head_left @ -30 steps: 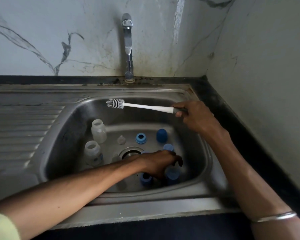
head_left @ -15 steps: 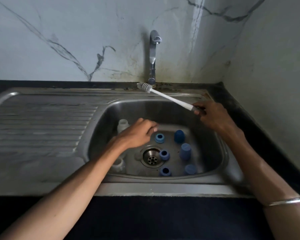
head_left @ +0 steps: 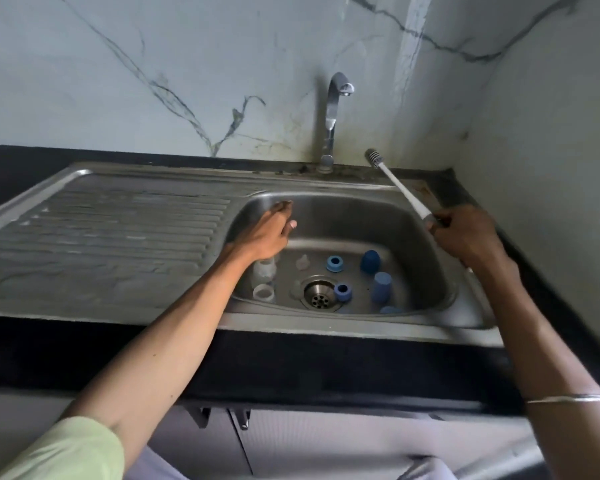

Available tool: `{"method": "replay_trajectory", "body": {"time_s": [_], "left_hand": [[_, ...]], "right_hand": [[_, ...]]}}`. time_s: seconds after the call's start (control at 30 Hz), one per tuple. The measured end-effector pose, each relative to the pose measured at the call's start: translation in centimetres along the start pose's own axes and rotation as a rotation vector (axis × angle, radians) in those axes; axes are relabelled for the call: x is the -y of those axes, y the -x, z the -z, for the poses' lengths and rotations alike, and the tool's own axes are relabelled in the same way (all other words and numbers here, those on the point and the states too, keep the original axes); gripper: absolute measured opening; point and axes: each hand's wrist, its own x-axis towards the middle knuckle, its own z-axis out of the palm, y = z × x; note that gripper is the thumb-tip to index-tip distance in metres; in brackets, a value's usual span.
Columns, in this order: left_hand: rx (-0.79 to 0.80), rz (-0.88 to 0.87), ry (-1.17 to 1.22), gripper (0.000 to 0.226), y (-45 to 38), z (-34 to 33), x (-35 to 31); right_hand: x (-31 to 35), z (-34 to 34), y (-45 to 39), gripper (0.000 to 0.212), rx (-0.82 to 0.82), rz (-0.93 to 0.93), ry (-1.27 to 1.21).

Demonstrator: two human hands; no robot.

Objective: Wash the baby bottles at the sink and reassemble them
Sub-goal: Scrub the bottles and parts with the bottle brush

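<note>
- The left hand [head_left: 269,233] is being smeared by motion blur, so the lie of its fingers cannot be told.
- One clear bottle [head_left: 264,270] is being partly covered by the left forearm; only its lower body is being shown.
- A blue cap [head_left: 390,310] is being cut off by the near wall of the sink [head_left: 343,318].
- The grip end of the bottle brush [head_left: 397,183] is being hidden inside the right hand [head_left: 465,237].
- The clear teat [head_left: 302,262] is being rendered too small and faint for its shape to be read.
- Both arms are being cut off by the lower edge.
</note>
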Motion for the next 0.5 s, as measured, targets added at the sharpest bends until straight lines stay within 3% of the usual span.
{"method": "replay_trajectory", "body": {"time_s": [0.23,0.5], "left_hand": [[-0.023,-0.094,0.021,0.058,-0.5,-0.7,-1.1],[0.01,-0.161,0.016,0.061,-0.2,-1.7,-2.3]], "right_hand": [[-4.1,1.6,3.9,0.027,-0.173,-0.099,0.038],[-5.6,0.6,5.8,0.029,-0.209,-0.218,0.106]]}}
